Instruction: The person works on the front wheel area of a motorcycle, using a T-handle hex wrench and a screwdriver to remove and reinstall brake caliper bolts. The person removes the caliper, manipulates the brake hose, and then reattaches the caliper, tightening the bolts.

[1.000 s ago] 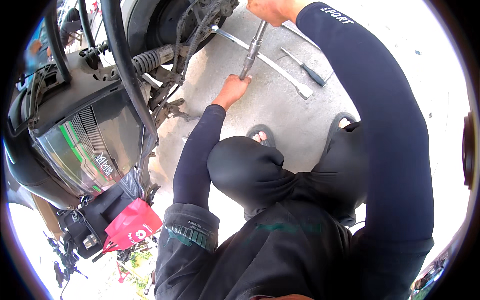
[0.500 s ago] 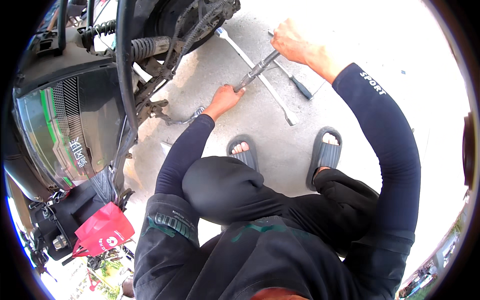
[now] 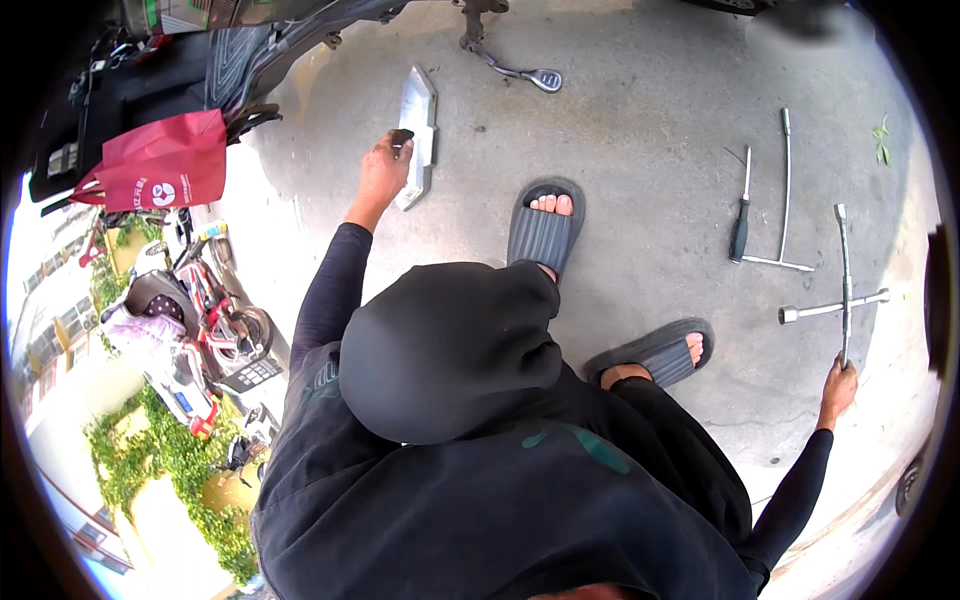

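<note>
My right hand, out at the far right, is wrapped round one end of a metal cross wrench. The wrench's other arms spread over the concrete. On the left, the fingers of my left hand are pinched on a small dark piece, whose kind I cannot make out. That hand is right over a narrow silvery tray-like piece on the ground. A T-handled socket wrench and a dark-handled screwdriver lie between my right foot and the far right side.
A ratchet wrench lies on the ground ahead, near dark vehicle parts. A red bag hangs at the upper left. Parked scooters stand farther left. My sandalled feet are on the concrete.
The view has turned to the left. My hands, earlier together on the cross wrench, are now wide apart. My left hand has let go of it and moved to the silvery piece; my right keeps it.
</note>
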A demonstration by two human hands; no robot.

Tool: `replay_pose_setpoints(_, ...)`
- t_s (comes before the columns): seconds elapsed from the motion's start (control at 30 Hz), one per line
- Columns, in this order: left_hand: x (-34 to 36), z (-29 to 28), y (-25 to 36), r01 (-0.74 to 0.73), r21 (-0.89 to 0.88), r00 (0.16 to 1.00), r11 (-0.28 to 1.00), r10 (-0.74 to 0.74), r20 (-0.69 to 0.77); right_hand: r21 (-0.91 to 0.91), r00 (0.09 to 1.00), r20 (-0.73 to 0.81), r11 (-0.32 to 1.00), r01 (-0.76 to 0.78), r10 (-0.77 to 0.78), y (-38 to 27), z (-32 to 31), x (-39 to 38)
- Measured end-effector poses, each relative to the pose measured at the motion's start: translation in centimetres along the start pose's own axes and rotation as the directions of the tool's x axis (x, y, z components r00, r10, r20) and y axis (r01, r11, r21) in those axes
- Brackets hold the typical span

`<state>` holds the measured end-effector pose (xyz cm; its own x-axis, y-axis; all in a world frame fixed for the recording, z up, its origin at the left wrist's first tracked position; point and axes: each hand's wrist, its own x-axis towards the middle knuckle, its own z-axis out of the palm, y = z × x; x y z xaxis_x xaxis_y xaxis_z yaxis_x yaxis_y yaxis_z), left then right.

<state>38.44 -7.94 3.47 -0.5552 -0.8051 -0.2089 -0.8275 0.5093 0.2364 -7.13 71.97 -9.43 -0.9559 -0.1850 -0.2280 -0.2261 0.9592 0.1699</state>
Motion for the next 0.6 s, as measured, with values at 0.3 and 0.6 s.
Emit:
replay_pose_setpoints(0.3,-9.4,3.3,-14.8,0.479,0.060,0.876,0.876,-0.481,0.035,0.121,0.792,0.609,0.982,-0.145,0.042,0.4,4.3,2.3)
replay_pose_setpoints(0.6,2.6,10.8,-10.5,0.240,-0.026,0.957,0.970,-0.241,-0.161,0.548,0.842,0.469,0.836,-0.041,-0.266,-2.1,1.2,4.3)
